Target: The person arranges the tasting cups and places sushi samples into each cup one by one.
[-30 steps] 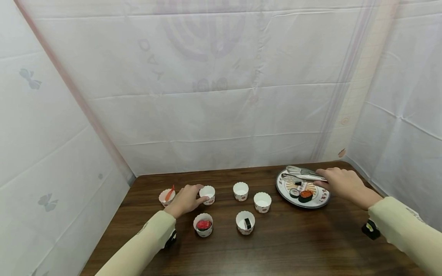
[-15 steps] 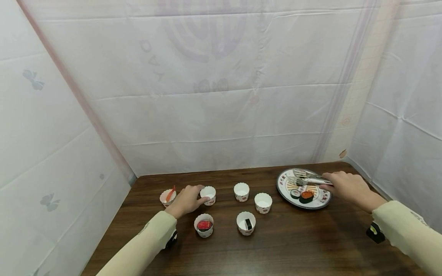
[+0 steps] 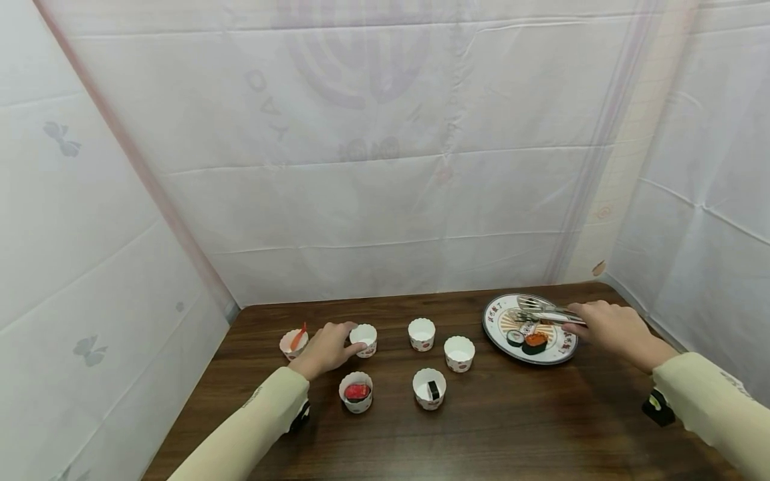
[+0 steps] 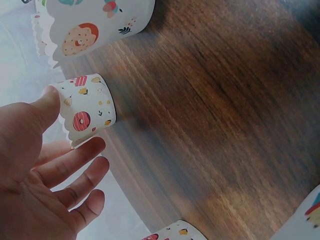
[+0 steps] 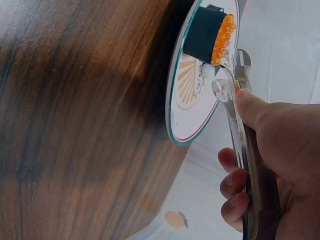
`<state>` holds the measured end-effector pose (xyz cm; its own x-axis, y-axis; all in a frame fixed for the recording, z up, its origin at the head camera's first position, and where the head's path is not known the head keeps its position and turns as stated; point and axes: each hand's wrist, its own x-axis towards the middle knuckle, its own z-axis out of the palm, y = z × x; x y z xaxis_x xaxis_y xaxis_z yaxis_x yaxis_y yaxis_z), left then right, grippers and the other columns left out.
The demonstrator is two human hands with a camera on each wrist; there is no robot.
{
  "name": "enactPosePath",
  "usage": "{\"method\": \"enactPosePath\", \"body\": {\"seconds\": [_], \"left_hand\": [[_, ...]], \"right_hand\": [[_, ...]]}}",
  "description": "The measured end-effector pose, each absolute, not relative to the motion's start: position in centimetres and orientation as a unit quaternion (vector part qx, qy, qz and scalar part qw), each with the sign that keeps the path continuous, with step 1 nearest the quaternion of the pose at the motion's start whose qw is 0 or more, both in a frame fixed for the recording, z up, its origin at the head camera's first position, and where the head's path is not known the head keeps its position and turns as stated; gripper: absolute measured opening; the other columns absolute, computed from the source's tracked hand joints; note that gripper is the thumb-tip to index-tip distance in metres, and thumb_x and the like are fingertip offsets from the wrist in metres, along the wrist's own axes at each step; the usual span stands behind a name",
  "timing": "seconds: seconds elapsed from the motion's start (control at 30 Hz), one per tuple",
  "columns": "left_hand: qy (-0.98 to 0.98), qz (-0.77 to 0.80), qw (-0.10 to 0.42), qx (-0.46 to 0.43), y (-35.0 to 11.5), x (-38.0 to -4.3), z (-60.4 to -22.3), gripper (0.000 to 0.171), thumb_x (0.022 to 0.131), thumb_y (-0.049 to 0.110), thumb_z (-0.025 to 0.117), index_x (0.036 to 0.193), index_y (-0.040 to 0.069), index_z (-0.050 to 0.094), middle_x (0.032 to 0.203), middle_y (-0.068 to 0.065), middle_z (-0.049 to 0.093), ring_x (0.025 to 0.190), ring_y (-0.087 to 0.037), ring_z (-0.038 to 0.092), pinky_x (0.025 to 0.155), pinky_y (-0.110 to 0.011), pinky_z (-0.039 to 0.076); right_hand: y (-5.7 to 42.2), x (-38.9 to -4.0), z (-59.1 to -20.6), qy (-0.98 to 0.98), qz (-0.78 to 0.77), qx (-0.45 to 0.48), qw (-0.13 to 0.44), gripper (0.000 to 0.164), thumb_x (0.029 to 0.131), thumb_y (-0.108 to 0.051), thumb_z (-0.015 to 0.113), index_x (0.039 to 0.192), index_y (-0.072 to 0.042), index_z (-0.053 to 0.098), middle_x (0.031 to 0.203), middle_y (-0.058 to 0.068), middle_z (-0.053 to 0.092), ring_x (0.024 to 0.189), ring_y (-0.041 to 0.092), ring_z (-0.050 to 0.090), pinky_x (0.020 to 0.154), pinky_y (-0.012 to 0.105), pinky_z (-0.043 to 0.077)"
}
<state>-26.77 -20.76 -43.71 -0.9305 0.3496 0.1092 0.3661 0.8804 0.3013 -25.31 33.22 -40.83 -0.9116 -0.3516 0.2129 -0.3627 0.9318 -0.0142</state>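
My left hand holds a scalloped white paper cup at the back left. In the left wrist view its thumb lies at the cup's rim, and the other fingers curve along the side. My right hand grips metal serving tongs, their ends over the round plate. On that plate lie a roe-topped sushi piece, orange with a dark wrap, and a small round sushi roll. The right wrist view shows the tong heads close by the roe sushi, a white bit beside them.
Left of the held cup, another cup has an orange-red shrimp-like piece. In front stand a cup with red-topped sushi and one with a black-banded piece. Two bare cups, a rear one and a right one, stand mid-table.
My right hand has lowered the tongs and shifted them slightly right over the plate; the small dark-banded piece seen near their tips is now mostly hidden. The left hand stays at its cup.
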Motion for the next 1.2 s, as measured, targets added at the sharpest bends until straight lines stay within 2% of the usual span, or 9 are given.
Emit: {"method": "enactPosePath", "body": {"seconds": [0.57,1.2], "left_hand": [[-0.968,-0.166,0.023,-0.188,-20.65,-26.83,-43.64,0.048,0.096,0.03,0.075,0.13,-0.003,0.065,0.116,-0.017,0.072,0.101,-0.03,0.072,0.087,-0.047,0.057],[-0.969,-0.165,0.022,-0.18,-20.66,-26.82,-43.74,0.049,0.097,0.029,0.074,0.133,-0.002,0.064,0.116,-0.017,0.072,0.1,-0.029,0.072,0.088,-0.047,0.057]], "right_hand": [[33.8,-25.29,-41.43,-0.983,0.035,0.166,0.076,0.043,0.093,-0.034,0.076,0.118,0.001,0.07,0.098,0.018,0.073,0.08,0.035,0.07,0.052,0.049,0.05],[33.32,-25.25,-41.17,-0.99,0.064,0.116,0.039,0.051,0.094,-0.04,0.074,0.127,-0.001,0.07,0.117,0.03,0.069,0.092,0.049,0.068,0.054,0.053,0.051]]}}
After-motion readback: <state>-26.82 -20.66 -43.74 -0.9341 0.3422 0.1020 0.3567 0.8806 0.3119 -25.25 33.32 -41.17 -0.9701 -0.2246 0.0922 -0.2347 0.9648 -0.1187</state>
